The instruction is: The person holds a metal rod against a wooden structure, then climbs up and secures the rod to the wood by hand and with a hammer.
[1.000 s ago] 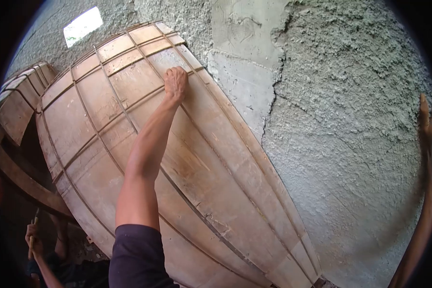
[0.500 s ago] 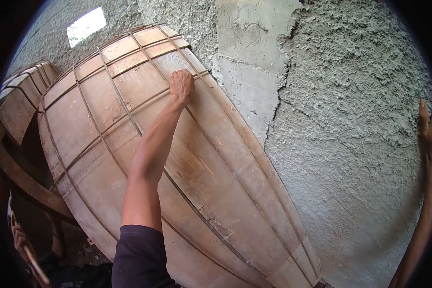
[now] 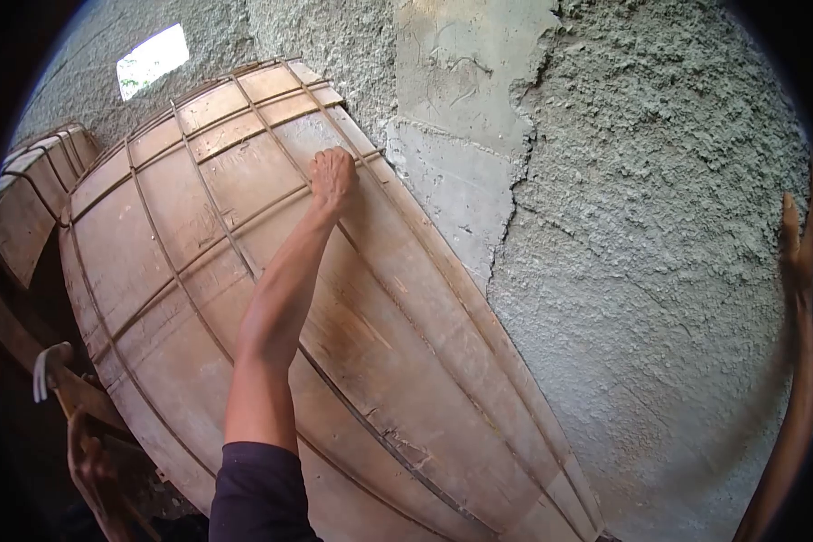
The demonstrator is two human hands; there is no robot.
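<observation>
My left hand [image 3: 334,176] reaches up in front of me, its fingers closed round a thin metal rod [image 3: 271,205] that crosses the big curved panel [image 3: 370,316]. The panel is pale brown, scuffed, and leans by the wall under a grid of rusty rods. At the far right edge, my right hand [image 3: 797,248] rests against the rough wall [image 3: 641,217], fingers stretched upward; part of it is cut off by the dark border.
At lower left, another person's hand [image 3: 92,461] holds a claw hammer [image 3: 54,361]. A second rod-ribbed piece [image 3: 32,217] stands behind, at the left. A bright opening [image 3: 154,61] pierces the wall above. A crack [image 3: 518,190] runs beside the smooth cement strip [image 3: 452,181].
The other person's hammer has come up, its head now showing at lower left. My view has shifted slightly; my left hand keeps its place on the rod, and my right stays at the wall.
</observation>
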